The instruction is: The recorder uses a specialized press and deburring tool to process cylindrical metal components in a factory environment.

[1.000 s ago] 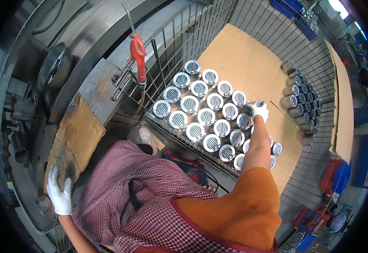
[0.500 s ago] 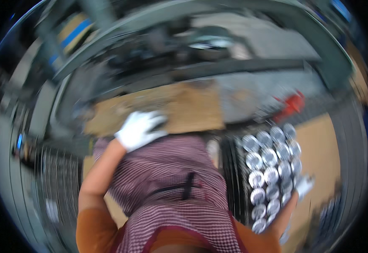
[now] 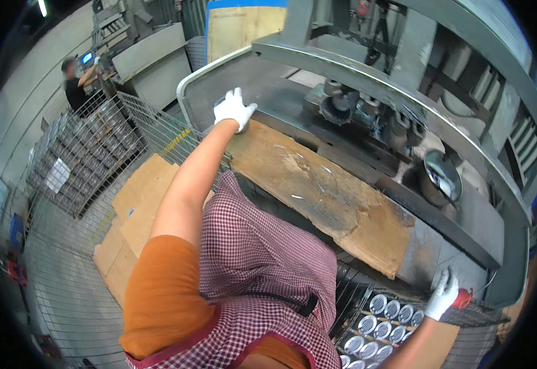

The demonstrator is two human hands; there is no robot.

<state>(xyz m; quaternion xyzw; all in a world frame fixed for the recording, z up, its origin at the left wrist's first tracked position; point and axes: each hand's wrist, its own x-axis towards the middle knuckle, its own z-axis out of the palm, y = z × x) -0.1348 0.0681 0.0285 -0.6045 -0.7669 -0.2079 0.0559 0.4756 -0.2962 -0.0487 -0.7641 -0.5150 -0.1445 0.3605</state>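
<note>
My left hand [image 3: 236,112], in a white glove, is stretched out at the left end of the machine bed [image 3: 268,92], by the corner of a worn cardboard sheet [image 3: 317,184]. Its fingers are apart; a dark edge shows beside it, too little to name. Low on the right, my right hand [image 3: 443,295], also gloved, has its fingers extended at the front edge of the bed, next to a red object [image 3: 463,299] whose kind I cannot make out. Just left of my right forearm, round shiny metal parts [image 3: 367,324] stand in rows in a wire crate.
A metal bowl [image 3: 440,178] sits on the bed, right of the machine's tooling [image 3: 337,107]. A wire cage [image 3: 87,157] stacked with metal parts stands at the left, with flattened cardboard [image 3: 142,190] nearer me. Beyond, another person [image 3: 77,83] reaches toward a small screen.
My view has swung left and sharpened. My left hand has moved from near my lap to the bed's left end; my right hand has gone from beside the metal parts to the bed's edge.
</note>
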